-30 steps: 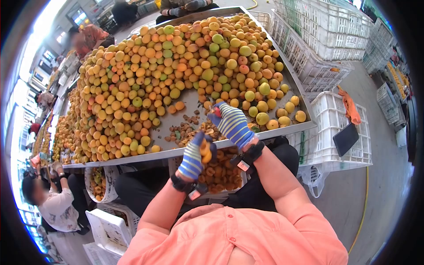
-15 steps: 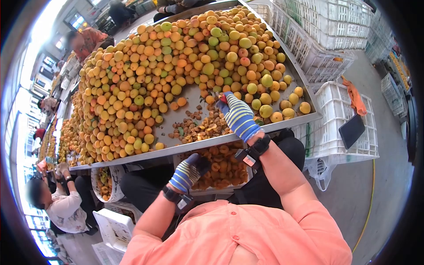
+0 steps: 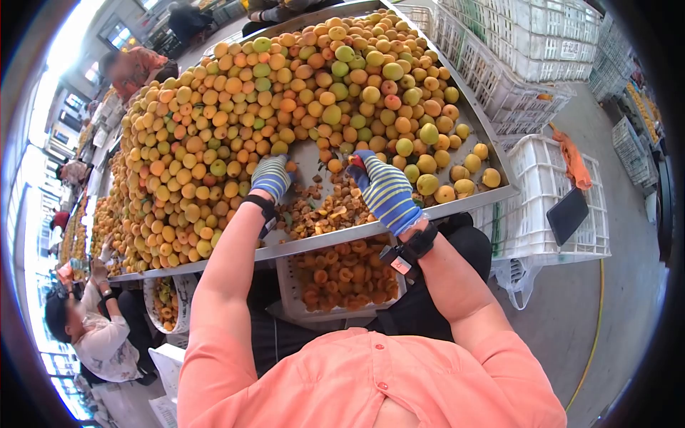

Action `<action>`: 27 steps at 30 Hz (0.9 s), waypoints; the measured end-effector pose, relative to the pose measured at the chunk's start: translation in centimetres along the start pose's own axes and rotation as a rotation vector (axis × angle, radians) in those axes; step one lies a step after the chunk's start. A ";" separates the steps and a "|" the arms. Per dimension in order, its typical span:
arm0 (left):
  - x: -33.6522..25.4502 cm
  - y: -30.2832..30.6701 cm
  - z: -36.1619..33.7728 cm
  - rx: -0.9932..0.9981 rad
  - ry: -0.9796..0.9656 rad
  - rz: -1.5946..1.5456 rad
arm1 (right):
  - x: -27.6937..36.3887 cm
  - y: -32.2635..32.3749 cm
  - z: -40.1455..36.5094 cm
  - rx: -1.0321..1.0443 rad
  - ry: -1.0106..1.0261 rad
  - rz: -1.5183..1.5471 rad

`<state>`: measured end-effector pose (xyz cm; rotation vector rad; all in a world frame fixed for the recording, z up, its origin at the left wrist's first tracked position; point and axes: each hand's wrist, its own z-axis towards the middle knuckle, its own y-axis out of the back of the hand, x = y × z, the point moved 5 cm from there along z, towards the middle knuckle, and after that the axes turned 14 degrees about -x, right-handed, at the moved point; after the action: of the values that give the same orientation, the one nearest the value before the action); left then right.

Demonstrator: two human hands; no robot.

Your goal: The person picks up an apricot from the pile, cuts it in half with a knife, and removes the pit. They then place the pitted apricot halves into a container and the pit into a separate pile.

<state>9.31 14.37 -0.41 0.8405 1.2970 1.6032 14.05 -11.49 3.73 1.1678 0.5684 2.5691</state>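
My left hand (image 3: 271,177), in a striped glove, is over the steel table at the near edge of the apricot pile (image 3: 207,143). Its fingers curl at an apricot (image 3: 291,166), which they partly cover. My right hand (image 3: 387,189), also gloved, is closed around a small tool with a red part (image 3: 354,161); most of the tool is hidden by the fingers. Between my hands lie brown pits and scraps (image 3: 321,207) on the table. Below the table edge, a white crate (image 3: 291,289) holds halved, pitted apricots (image 3: 346,274).
The table's raised metal rim (image 3: 321,237) runs in front of me. White crates (image 3: 514,64) are stacked at the right, near another crate carrying an orange cloth (image 3: 571,158) and a dark tablet (image 3: 568,216). A co-worker (image 3: 100,324) sits at the left beside a white bucket (image 3: 184,303).
My left hand has moved from above the crate of halves up to the loose apricots at the pile's edge. My right hand stays almost in place with its tool.
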 end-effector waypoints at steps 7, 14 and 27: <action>0.9 -1.5 -0.8 0.110 0.395 -1.128 | -0.2 -1.2 0.2 0.075 -0.166 0.175; -1.6 4.2 -8.7 0.324 0.611 -2.311 | 1.6 -3.7 -2.0 0.404 -0.562 0.690; 0.6 6.3 -11.9 0.423 0.447 -2.393 | 11.4 -5.6 -4.0 0.243 -0.056 0.263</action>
<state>-2.95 10.10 3.03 -0.9429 1.5381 -0.5069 4.06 -3.00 6.31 1.4786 0.7786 2.7305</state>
